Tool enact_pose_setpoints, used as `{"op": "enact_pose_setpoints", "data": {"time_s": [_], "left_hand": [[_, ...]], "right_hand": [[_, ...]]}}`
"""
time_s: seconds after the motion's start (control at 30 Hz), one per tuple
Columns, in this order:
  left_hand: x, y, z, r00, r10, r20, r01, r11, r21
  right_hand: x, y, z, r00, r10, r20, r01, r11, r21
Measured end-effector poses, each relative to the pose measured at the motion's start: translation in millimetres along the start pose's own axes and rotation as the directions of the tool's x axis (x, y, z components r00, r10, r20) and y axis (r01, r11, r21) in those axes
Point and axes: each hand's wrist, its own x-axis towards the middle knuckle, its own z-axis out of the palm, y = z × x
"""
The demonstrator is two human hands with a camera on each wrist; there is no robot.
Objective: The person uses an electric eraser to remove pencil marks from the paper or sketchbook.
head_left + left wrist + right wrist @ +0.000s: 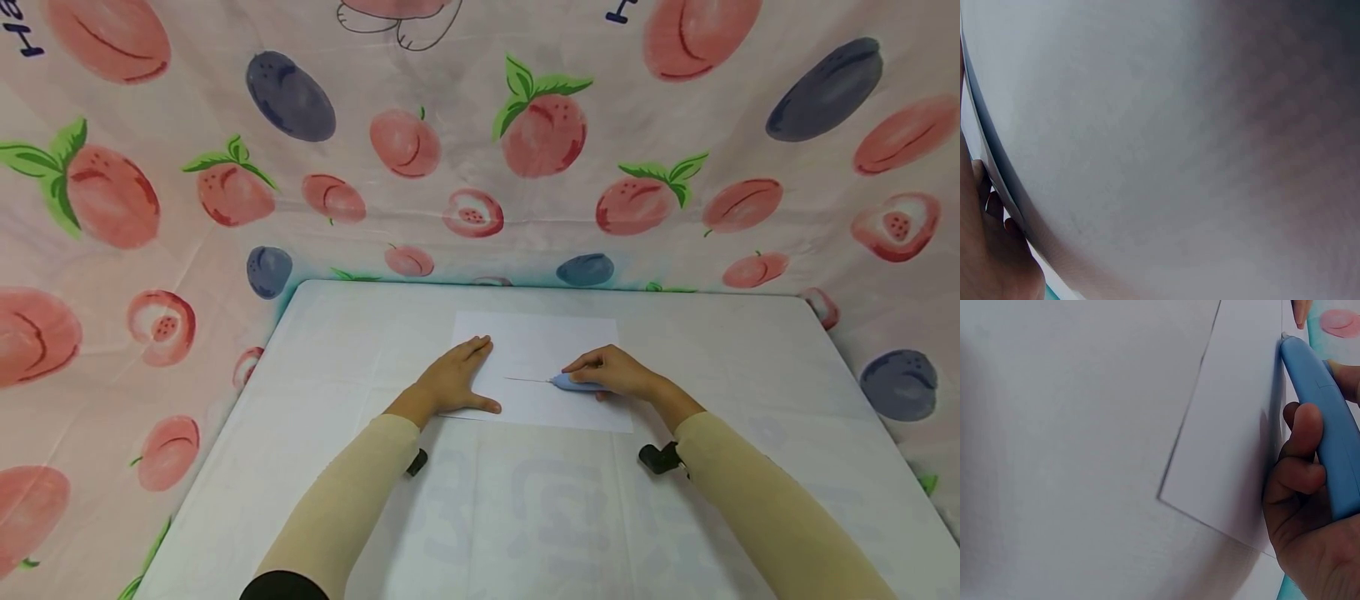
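Observation:
A white sheet of paper (pixel 540 342) lies on the table, with a thin dark line (pixel 525 380) running across its middle. My left hand (pixel 461 377) rests on the sheet's left side, fingers extended and thumb spread apart. In the right hand (pixel 618 372) I grip a blue utility knife (pixel 1319 394), its body rounded and tapering. Its small pale tip (pixel 1284 336) is at the paper, at the right end of the line. My thumb presses one side of the body and the curled fingers hold the other. In the left wrist view the left hand (pixel 1000 250) shows only at the edge.
A white cloth covers the table (pixel 547 508). Behind and beside it hangs a pink curtain (pixel 465 83) printed with peaches and dark blue fruit. A black wrist mount (pixel 660 458) sits under the right sleeve, another (pixel 417 462) by the left.

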Motion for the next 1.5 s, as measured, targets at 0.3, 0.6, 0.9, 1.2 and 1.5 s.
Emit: {"op": "enact_pose_setpoints", "data": {"time_s": [0.3,0.6,0.9,1.2,1.5], "left_hand": [[-0.2,0.8,0.0,1.000,-0.010,0.006,0.010,1.000,-0.001],[-0.5,2.1,-1.1,1.000,-0.010,0.012,0.010,1.000,0.003],[-1.6,2.9,-2.9,1.000,-0.002,-0.001,0.002,1.000,-0.003],[-0.8,2.1,-2.4,1.000,-0.001,0.000,0.001,1.000,0.008],[-0.9,0.8,-0.9,1.000,-0.003,0.008,0.003,1.000,0.006]], "right_hand": [[0.9,3.6,1.1,1.000,0.008,0.000,-0.008,1.000,0.019],[-0.2,2.0,0.7,1.000,0.003,-0.002,-0.003,1.000,0.016],[0.8,3.3,0.1,1.000,-0.020,-0.003,0.020,1.000,0.003],[-1.0,0.8,0.2,1.000,-0.018,-0.010,0.018,1.000,0.006],[-2.7,-0.4,2.1,1.000,-0.002,-0.015,0.002,1.000,-0.003]]}}
